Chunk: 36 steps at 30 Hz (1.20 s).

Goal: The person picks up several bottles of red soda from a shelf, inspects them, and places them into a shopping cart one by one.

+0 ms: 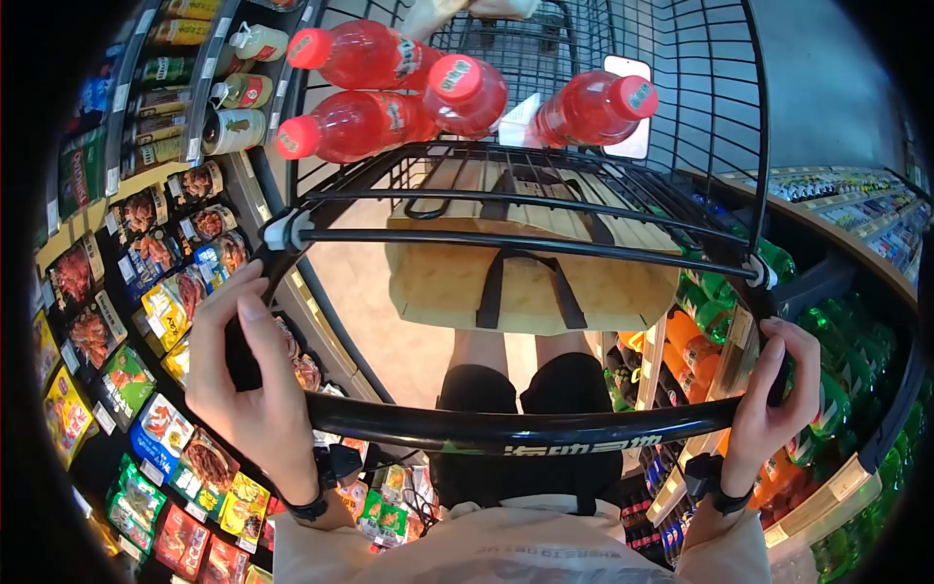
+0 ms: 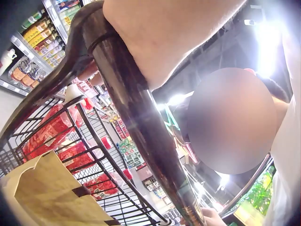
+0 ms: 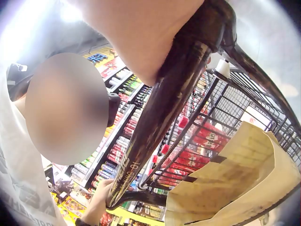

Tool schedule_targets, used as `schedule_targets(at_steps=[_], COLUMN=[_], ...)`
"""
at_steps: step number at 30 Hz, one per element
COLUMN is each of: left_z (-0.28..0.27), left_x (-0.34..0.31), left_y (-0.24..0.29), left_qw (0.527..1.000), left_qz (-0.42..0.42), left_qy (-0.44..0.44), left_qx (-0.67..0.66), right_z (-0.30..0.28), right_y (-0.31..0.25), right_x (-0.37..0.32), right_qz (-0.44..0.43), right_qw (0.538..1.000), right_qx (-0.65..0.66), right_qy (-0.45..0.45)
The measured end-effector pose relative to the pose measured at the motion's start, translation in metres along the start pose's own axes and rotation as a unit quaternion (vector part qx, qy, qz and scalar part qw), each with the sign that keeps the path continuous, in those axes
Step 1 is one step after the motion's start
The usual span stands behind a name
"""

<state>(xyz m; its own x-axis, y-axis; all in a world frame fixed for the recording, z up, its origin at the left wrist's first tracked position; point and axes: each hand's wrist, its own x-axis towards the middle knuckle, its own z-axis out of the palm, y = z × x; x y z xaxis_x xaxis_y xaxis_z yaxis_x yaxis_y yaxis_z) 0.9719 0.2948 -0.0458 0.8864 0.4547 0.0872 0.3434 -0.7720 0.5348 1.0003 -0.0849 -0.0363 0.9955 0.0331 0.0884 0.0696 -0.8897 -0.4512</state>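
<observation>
Both hands are on the black shopping cart handle [image 1: 525, 423], one at each end. My left hand [image 1: 248, 389] grips the left corner, its thumb and fingers on either side of the curved side bar. At the other end, my right hand [image 1: 773, 404] curls round the right side bar. Several bottles of red drink [image 1: 365, 55] lie in the wire basket [image 1: 696, 83], with a flat white-faced object [image 1: 628, 146] beside the rightmost one. A brown paper bag [image 1: 438, 277] with dark straps hangs below the basket's near edge, and shows in both wrist views.
Packaged snacks [image 1: 161, 311] fill the shelves close on the left. Green bottles [image 1: 827, 389] and orange bottles [image 1: 693, 350] line a low shelf on the right. The person's legs [image 1: 477, 360] stand behind the cart on a pale floor [image 1: 350, 263].
</observation>
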Motion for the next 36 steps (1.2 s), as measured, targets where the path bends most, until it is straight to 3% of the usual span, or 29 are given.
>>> schedule_targets(at_steps=[1,2,6,8,9,26,36], left_z=[-0.001,-0.001,-0.001,-0.002,-0.002,-0.015,-0.022], left_x=[0.001,0.001,0.004,0.004,0.006,0.021,0.032], left_y=[-0.011,0.004,-0.003,-0.004,-0.004,-0.015,-0.021], left_qw=[0.998,1.000,0.999,0.999,0.999,0.992,0.986], left_qz=[0.060,-0.024,0.054,0.045,0.052,0.108,0.114], left_qy=[0.008,0.002,0.006,0.011,0.009,-0.063,-0.112], left_qx=[0.031,-0.007,0.004,0.000,0.003,0.024,0.048], right_z=[0.002,0.002,0.003,0.004,0.003,0.007,0.011], right_y=[-0.001,0.001,0.004,0.004,0.003,-0.014,-0.023], right_x=[0.001,0.001,-0.001,-0.001,0.002,0.005,0.005], right_qz=[0.002,-0.002,0.003,0.016,-0.019,0.085,0.074], right_qw=[1.000,1.000,1.000,1.000,1.000,0.993,0.992], right_qx=[0.002,0.008,0.016,0.022,-0.022,-0.081,-0.091], right_qy=[0.002,0.000,-0.004,0.004,0.009,-0.026,-0.038])
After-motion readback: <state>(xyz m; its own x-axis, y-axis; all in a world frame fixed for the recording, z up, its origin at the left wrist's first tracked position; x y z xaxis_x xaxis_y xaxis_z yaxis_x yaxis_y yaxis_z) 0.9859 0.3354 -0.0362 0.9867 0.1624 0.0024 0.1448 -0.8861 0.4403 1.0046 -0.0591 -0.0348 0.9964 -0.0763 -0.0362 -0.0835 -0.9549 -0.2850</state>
